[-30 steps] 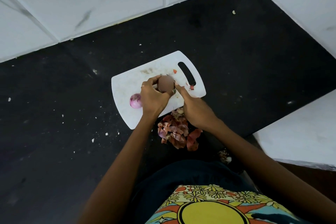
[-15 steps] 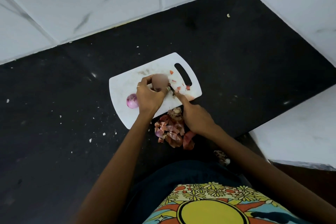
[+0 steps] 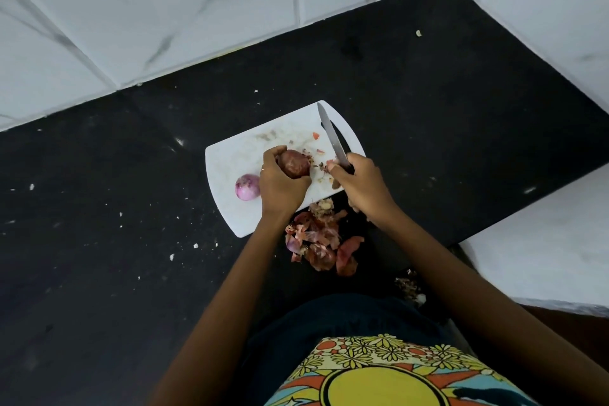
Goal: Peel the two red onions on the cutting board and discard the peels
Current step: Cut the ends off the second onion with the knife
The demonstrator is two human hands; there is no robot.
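Head view: a white plastic cutting board with a slot handle lies on a black speckled stone counter and serves as the landmark here. Above the board's middle, the left hand curls its fingers round a brown-skinned unpeeled red onion, holding it just over the board. At the board's near left part, touching the left hand's outer side, rests a pale purple peeled onion. Over the board's right part, the right hand is clamped on the dark handle of a steel-bladed kitchen knife, whose blade points away across the slot handle toward the board's far edge. Small skin scraps dot the board between the two hands. Just off the board's near edge, on the counter, sits a heap of reddish onion peels. No writing can be read anywhere.
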